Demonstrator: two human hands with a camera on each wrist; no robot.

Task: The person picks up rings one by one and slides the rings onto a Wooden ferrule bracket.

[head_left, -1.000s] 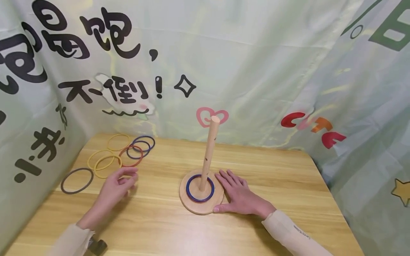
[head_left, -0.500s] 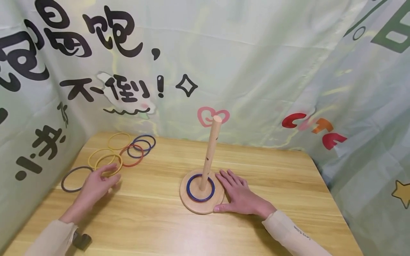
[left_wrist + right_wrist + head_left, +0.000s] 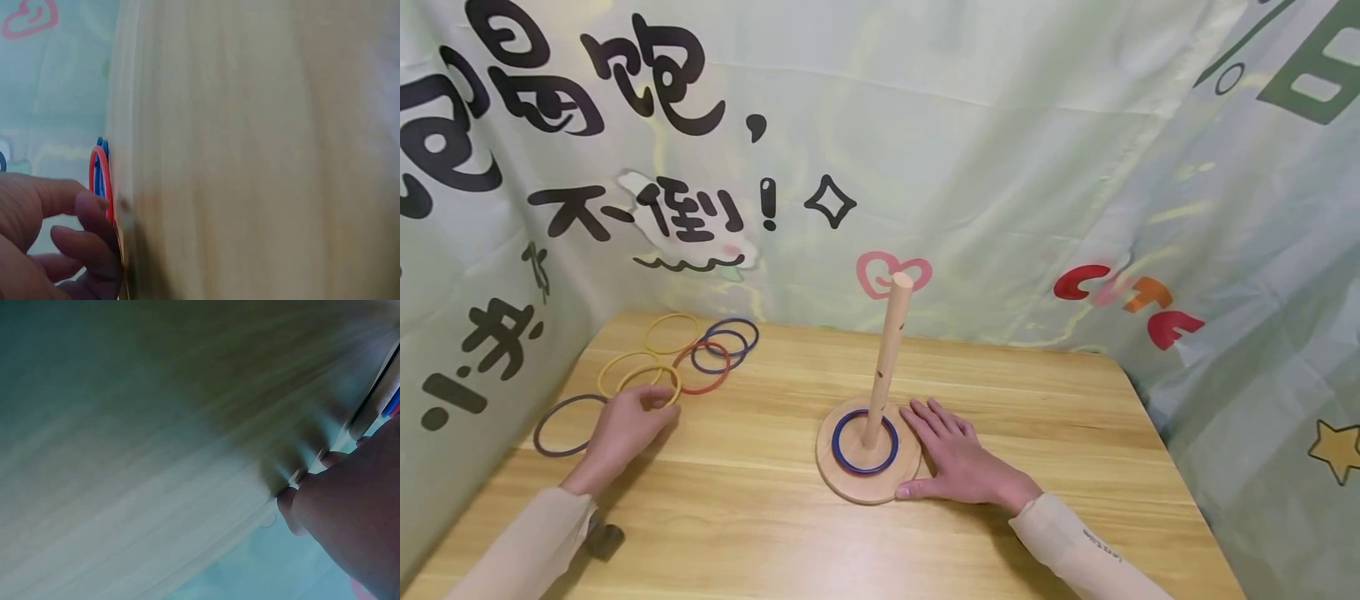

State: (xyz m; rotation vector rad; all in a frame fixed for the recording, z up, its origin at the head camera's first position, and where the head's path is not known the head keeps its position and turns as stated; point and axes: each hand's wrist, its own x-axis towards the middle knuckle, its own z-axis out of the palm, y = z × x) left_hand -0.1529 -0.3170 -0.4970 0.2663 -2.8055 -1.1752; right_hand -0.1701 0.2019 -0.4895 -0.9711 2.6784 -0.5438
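Note:
At the table's left, my left hand [image 3: 631, 423] has its fingers curled at the near edge of a yellow ring [image 3: 679, 377], seeming to pinch it; the fingers hide part of that edge. In the left wrist view, the hand [image 3: 69, 237] is bent beside a red ring [image 3: 108, 172]. My right hand [image 3: 958, 457] rests against the right side of a round wooden base [image 3: 865, 492], fingers extended and thumb at its near edge. From the base rises a wooden peg [image 3: 889, 350]. A blue ring [image 3: 837, 460] lies around its foot, with red showing just beneath.
Two more yellow rings [image 3: 649, 333], a red ring [image 3: 703, 392] and two blue rings [image 3: 756, 333] overlap behind the left hand. A dark ring [image 3: 550, 452] lies left of it. A printed curtain [image 3: 985, 167] hangs behind the table [image 3: 1037, 392].
My left hand has moved left onto the near yellow ring, and its fingers have drawn together there. The right hand stays on the base.

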